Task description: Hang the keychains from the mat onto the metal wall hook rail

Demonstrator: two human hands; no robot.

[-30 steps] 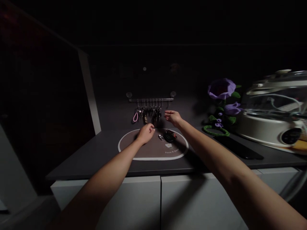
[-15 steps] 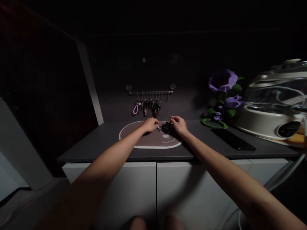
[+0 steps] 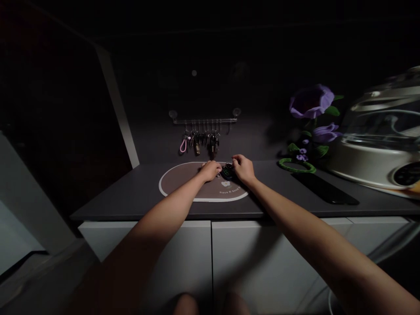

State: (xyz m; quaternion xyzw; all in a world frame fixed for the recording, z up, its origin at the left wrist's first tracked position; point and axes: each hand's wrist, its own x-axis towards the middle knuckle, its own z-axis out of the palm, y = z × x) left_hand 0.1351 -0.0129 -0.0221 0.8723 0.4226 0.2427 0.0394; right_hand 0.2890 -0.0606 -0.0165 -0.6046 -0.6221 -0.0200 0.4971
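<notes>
On the brown mat [image 3: 183, 186] with a white rim lies a dark round item with green marks [image 3: 227, 172], perhaps a key fob or pendant. At its left, a small silver metal clasp [image 3: 218, 174] peeks out under the fingertips of my left hand [image 3: 210, 171], which is closed over it. My right hand [image 3: 244, 169] is just right of the dark item, thumb and fingers bent together in a pinch. What that pinch holds, if anything, is too small and dim to see.
Behind the mat, a clear hook rail [image 3: 206, 121] on the wall carries several keys and a pink strap loop [image 3: 183, 145]. To the right are purple flowers [image 3: 311, 103], a green ring [image 3: 297, 166], a black phone-like slab [image 3: 324, 188] and a cream appliance [image 3: 364, 159].
My left hand has shifted right, over the metal clasp and closer to the dark item. My right hand stays almost in place. The camera view has moved slightly.
</notes>
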